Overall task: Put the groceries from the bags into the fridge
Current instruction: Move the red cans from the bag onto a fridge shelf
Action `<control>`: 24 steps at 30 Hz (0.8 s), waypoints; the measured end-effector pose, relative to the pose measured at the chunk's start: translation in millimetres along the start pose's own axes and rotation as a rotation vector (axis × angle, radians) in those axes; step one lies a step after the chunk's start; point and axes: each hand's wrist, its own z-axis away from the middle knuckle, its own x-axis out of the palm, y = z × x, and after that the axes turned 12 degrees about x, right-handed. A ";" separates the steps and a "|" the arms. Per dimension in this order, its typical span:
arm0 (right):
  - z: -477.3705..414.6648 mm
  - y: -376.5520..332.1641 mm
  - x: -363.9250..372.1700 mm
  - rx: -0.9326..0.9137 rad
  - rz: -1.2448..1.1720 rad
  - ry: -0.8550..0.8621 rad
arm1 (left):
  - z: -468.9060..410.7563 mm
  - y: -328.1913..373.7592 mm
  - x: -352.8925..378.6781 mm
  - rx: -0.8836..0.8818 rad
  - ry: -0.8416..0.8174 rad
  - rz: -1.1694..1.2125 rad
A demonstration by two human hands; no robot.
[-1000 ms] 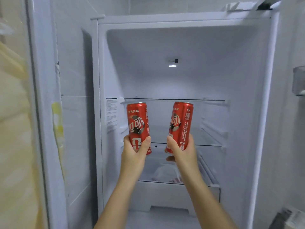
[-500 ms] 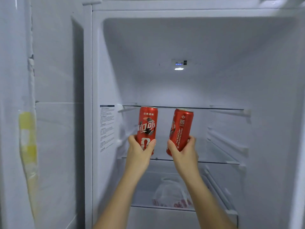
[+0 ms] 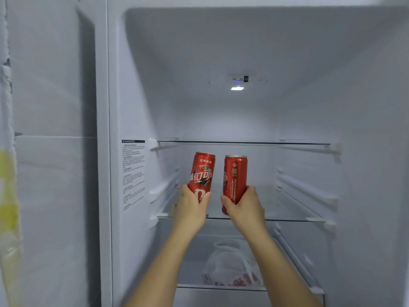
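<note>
Within the open fridge (image 3: pixel 332 85), a left can (image 3: pixel 202 171) is gripped by the left hand (image 3: pixel 190 209) and a right can (image 3: pixel 234 176) by the right hand (image 3: pixel 245 209). They are held slightly apart at the middle shelf (image 3: pixel 287 218). A plastic bag (image 3: pixel 230 269) is seen below.

Two cans are being held side by side inside the fridge (image 3: pixel 354 85), just apart: the left can (image 3: pixel 202 171) in the left grip (image 3: pixel 190 209), the right can (image 3: pixel 234 176) in the right grip (image 3: pixel 245 209), seemingly just above the middle shelf (image 3: pixel 287 218) and beneath the upper shelf (image 3: pixel 243 142). A bag (image 3: pixel 230 269) is lying on the lower shelf (image 3: pixel 221 287) below.
</note>
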 end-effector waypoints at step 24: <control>-136.7 -34.0 86.6 0.100 0.392 -0.257 | -129.6 -43.7 38.0 -0.192 -0.187 -0.418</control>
